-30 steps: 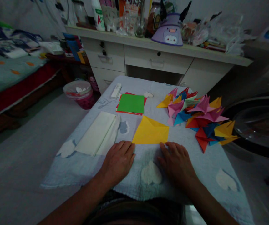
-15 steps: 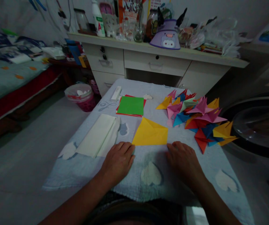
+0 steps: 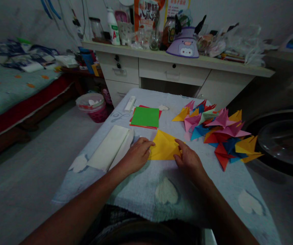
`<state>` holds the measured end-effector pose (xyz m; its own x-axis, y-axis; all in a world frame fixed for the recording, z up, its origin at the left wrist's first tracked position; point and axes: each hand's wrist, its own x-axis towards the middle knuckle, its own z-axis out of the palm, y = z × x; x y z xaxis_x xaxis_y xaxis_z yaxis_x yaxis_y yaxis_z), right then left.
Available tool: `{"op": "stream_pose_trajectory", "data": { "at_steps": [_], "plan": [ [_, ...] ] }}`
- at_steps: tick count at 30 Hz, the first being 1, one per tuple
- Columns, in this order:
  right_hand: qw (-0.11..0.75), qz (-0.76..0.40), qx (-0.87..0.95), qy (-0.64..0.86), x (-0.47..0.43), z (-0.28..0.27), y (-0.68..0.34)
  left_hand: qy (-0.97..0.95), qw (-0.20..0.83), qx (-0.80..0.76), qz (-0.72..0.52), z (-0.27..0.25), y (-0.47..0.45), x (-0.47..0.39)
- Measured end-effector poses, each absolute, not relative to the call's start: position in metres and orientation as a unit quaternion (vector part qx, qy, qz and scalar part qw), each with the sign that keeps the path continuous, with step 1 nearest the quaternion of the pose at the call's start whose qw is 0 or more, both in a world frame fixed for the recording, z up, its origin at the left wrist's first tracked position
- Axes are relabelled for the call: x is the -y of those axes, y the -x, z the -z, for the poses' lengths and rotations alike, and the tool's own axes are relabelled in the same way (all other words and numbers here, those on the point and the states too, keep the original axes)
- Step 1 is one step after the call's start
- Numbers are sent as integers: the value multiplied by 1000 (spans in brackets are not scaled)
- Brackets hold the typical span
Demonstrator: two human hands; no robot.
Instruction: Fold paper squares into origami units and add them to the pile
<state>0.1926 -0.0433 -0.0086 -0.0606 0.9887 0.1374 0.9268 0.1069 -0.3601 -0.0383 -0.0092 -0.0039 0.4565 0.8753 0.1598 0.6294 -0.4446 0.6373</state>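
A partly folded sheet of yellow origami paper lies on the cloth-covered table in front of me, its peak pointing away. My left hand grips its left edge, fingertips on top and thumb by the lower corner. At the opposite edge, my right hand holds the paper between curled fingers and thumb. Just beyond is a stack of square origami paper, green on top with red beneath. A folded white paper or cloth lies beside my left forearm.
Many folded paper cranes in several colours are heaped on the right of the table. A small white box sits near the far left corner. A pink bin stands on the floor, and a cluttered white desk stands behind.
Both hands have moved forward and inward from the near corners of the yellow paper onto its side edges, taking hold there. The camera view has shifted slightly.
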Motion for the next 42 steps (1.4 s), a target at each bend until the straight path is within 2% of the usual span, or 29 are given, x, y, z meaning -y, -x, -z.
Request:
{"op": "stream_pose_trajectory", "data": {
  "at_steps": [5, 11, 14, 19, 21, 25, 28, 32, 35, 38, 42],
  "plan": [
    [263, -97, 747, 603, 43, 10, -200, -799, 313, -456, -234, 6, 25, -11],
    [364, -78, 725, 579, 45, 5, -206, -728, 391, -481, -291, 1, 22, -6],
    [339, -58, 736, 583, 46, 5, -207, -690, 422, -485, -332, -1, 23, 4],
    [243, 48, 749, 614, 56, 1, -199, -635, 447, -486, -401, 9, 18, 21],
    [231, 45, 763, 602, 64, -1, -193, -621, 446, -497, -412, 12, 14, 29],
    [310, -29, 808, 500, 80, 2, -182, -596, 455, -503, -429, 15, 5, 44],
    [329, -47, 825, 457, 87, 10, -175, -563, 498, -490, -442, 16, -1, 54],
    [337, -58, 814, 469, 88, 19, -173, -508, 606, -421, -445, 13, -6, 67],
    [351, -43, 792, 497, 86, 25, -177, -504, 644, -394, -419, 11, -3, 75],
    [346, -40, 778, 522, 86, 27, -184, -586, 576, -417, -389, 12, 6, 81],
    [331, -60, 771, 541, 88, 23, -193, -735, 291, -492, -363, 15, 23, 79]
  ]
}}
